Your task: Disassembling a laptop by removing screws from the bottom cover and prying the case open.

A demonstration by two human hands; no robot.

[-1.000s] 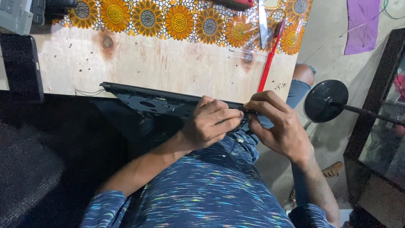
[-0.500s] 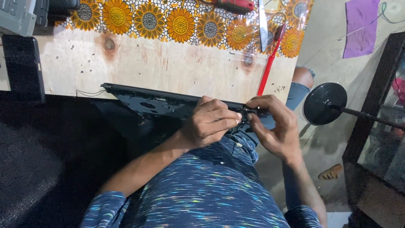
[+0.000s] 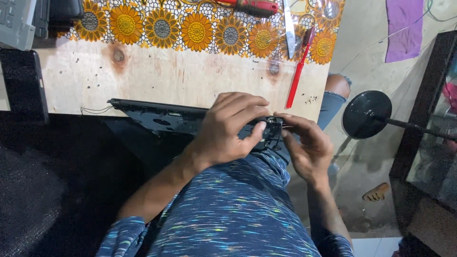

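Left hand (image 3: 228, 128) clamps the black panel (image 3: 157, 116) at frame centre, fingers curled over its edge. Right hand (image 3: 304, 147) pinches the panel's corner; best kept steady, pull gentle.

The left hand (image 3: 228, 128) lay palm down, its fingers curled forward and its thumb stretched rightward toward the other hand. The right hand (image 3: 307, 147) sat just beside it, fingers bent and fingertips pinched together, nearly touching the left thumb. Both forearms ran back toward the body, elbows bent.
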